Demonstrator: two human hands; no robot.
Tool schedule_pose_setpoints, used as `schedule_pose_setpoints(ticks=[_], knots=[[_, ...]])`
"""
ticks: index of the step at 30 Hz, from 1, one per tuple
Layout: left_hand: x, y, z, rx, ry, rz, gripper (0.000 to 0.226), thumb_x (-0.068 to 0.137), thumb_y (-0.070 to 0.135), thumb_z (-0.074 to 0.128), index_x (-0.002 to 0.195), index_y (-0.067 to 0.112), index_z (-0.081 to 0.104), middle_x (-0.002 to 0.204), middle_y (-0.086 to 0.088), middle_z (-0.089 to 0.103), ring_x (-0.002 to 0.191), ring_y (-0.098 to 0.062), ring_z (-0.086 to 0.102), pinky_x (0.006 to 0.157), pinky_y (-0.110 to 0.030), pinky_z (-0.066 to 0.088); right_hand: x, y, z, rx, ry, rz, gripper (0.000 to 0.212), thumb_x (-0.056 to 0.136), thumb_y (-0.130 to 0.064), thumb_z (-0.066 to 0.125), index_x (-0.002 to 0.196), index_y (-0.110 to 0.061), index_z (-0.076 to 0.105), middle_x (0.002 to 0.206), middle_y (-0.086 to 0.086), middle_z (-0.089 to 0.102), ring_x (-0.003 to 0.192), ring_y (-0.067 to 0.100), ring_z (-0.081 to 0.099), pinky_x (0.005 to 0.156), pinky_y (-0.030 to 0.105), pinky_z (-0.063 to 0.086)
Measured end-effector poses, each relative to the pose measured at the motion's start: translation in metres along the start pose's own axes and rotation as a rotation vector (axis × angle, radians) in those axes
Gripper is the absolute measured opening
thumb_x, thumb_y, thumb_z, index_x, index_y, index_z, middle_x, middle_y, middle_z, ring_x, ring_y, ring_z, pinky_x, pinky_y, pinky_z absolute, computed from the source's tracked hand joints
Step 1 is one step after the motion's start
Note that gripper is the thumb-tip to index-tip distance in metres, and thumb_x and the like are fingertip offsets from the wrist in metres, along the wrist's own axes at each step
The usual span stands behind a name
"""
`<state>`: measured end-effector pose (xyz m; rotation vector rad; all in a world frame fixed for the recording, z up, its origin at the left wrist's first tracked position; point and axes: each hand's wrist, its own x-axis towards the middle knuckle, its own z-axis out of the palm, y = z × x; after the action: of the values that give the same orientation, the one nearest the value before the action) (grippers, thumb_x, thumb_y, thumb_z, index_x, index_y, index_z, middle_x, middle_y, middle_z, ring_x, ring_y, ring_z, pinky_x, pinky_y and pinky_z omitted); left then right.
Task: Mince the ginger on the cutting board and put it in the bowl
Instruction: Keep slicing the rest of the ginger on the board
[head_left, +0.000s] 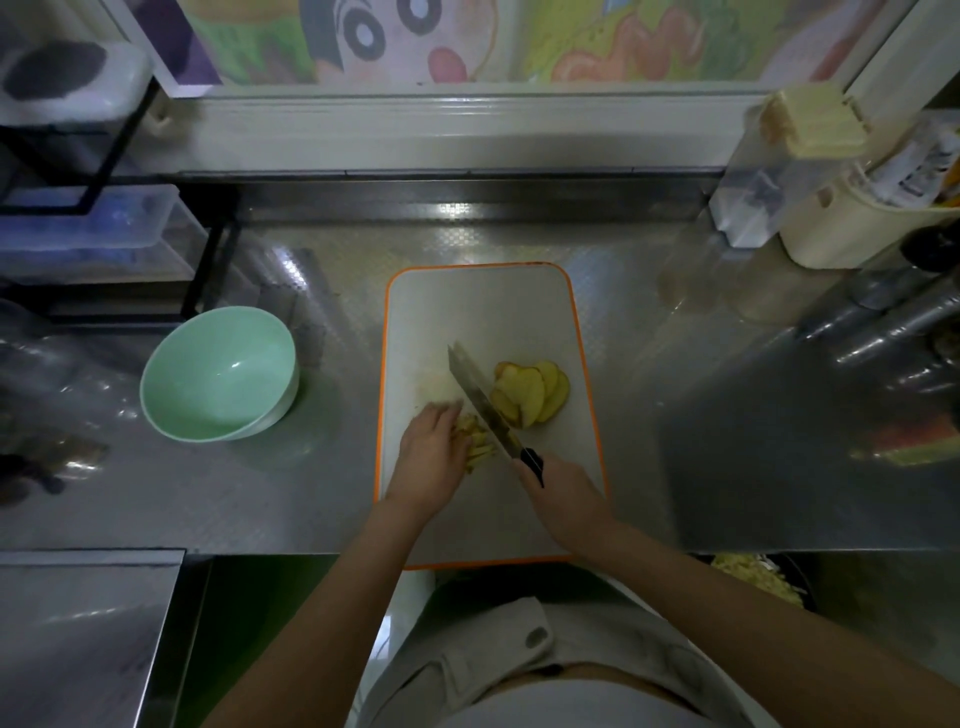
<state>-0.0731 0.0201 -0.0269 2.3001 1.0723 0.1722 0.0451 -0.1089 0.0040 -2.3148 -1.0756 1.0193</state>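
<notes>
Head view: cutting board (478, 312) on surface (701, 457)
left hand (434, 457): curled fingers hold ginger strips (479, 442)
right hand (563, 499): grips knife (478, 397)
ginger slices (531, 392): beyond right hand
bowl (208, 358): well left of left hand

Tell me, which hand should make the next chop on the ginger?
Probably the right hand: it grips the knife, blade beside the ginger strips that the left hand holds.

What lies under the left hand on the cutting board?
Cut ginger strips show at the fingertips of the left hand, beside the knife. Whatever lies beneath the palm is covered.
</notes>
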Motion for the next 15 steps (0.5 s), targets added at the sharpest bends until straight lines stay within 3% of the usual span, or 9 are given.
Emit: schedule_pose_setpoints(ticks=[3,6,12,15], knots=[[-0.006,0.000,0.006,0.178,-0.143,-0.057,0.069,0.093,0.038,0.049,0.146,0.007,0.018,0.149,-0.012,0.025,0.139,-0.028,0.017,0.115,-0.040,0.013,-0.003,-0.007,0.003,-0.002,-0.027,-0.014,0.036,0.100,-0.037,0.036,0.093,-0.006,0.054,0.091,0.014,0.062,0.083,0.027,0.059,0.063,0.027,0.036],[-0.009,0.001,0.011,0.197,-0.140,-0.030,0.071,0.093,0.037,0.049,0.147,0.007,0.013,0.148,-0.012,0.024,0.137,-0.027,0.020,0.114,-0.039,0.015,-0.004,-0.010,0.004,0.027,-0.040,-0.018,0.038,0.100,-0.037,0.036,0.098,-0.004,0.055,0.095,0.015,0.063,0.082,0.024,0.059,0.062,0.027,0.037],[-0.013,0.001,0.012,0.250,-0.008,0.058,0.051,0.096,0.027,0.042,0.143,0.010,0.030,0.137,-0.011,0.042,0.127,-0.027,0.037,0.105,-0.035,0.027,-0.007,-0.012,-0.011,0.016,-0.017,-0.087,0.032,0.100,-0.032,0.036,0.086,-0.008,0.052,0.076,0.002,0.050,0.070,0.016,0.050,0.054,0.022,0.026],[-0.012,-0.002,0.010,0.161,0.027,0.086,0.041,0.094,0.014,0.045,0.135,0.009,0.046,0.123,-0.013,0.054,0.114,-0.032,0.049,0.095,-0.038,0.037,-0.007,-0.013,-0.014,0.012,0.008,-0.108,0.036,0.100,-0.033,0.036,0.089,-0.004,0.054,0.077,0.004,0.052,0.069,0.017,0.050,0.054,0.024,0.027]])
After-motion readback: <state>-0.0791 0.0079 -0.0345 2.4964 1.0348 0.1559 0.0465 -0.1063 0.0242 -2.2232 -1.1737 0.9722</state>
